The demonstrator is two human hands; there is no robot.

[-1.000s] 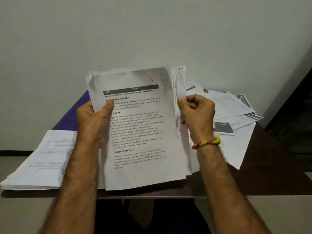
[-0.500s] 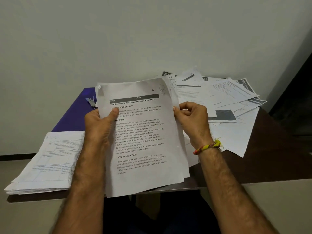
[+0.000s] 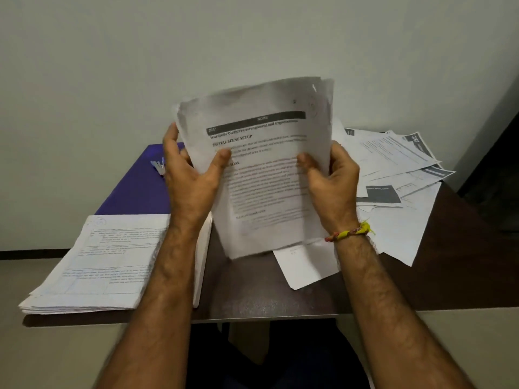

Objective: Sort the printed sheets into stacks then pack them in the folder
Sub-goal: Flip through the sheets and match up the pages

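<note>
Both hands gripping a bundle of sheets, upright above the table.

I am holding the bundle (image 3: 264, 164) with my left hand (image 3: 191, 178) and right hand (image 3: 331, 181), thumbs in front, fingers hidden behind. Print is blurring. Stack (image 3: 95, 265) lying left, loose sheets (image 3: 393, 164) right, folder (image 3: 134, 189) partly covered.

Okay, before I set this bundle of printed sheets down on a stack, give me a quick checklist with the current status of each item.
1. Bundle of white printed sheets held on both sides: ok, left hand and right hand both grip it.
2. Bundle edges squared: not ok, sheets look splayed at the top.
3. Neat stack of ruled white sheets ready at the left: ok.
4. Loose scattered white sheets sorted: not ok.
5. Purple folder reachable: ok, though partly covered.
6. Bundle matches the stack: cannot tell.
</note>
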